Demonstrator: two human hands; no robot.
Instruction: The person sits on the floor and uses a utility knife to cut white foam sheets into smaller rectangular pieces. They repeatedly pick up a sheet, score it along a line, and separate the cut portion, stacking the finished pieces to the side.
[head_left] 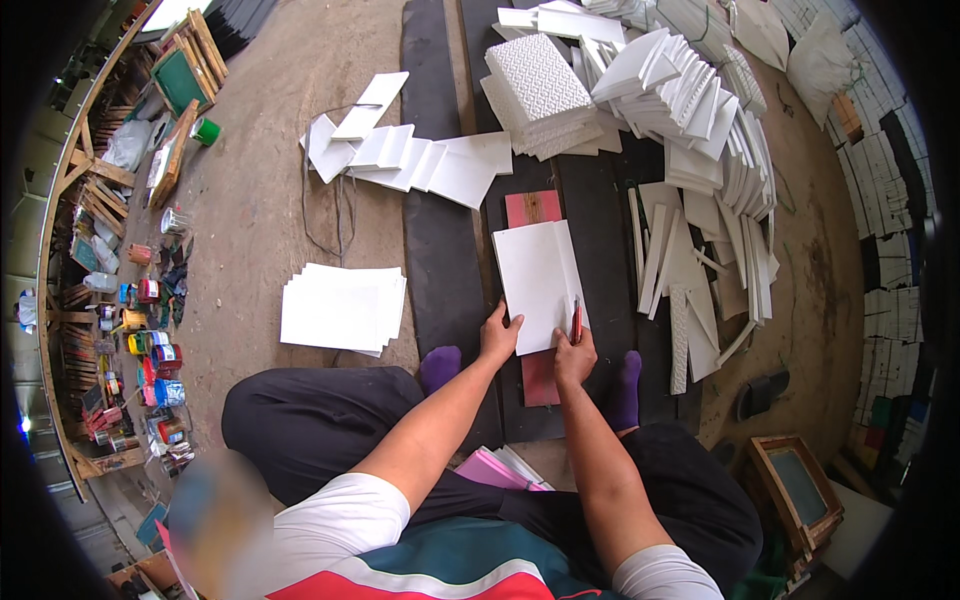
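A white foam sheet (pixel 530 265) lies in front of me on a red board (pixel 541 385), whose ends show beyond the sheet. A lengthwise line parts a narrow strip along the sheet's right side. My left hand (pixel 497 337) grips the sheet's left edge near its lower corner, thumb on top and fingers partly hidden. My right hand (pixel 575 357) is closed around a slim red utility knife (pixel 577 320), resting at the sheet's lower right. The knife points away from me; its blade is too small to make out.
Left of the dark mat (pixel 440 250) sits a neat stack of white sheets (pixel 342 308). Fanned sheets (pixel 400 160) lie beyond it. A textured white stack (pixel 540 85), leaning white panels (pixel 680 95) and offcut strips (pixel 655 245) spread at far right. Paint jars (pixel 165 355) line the left.
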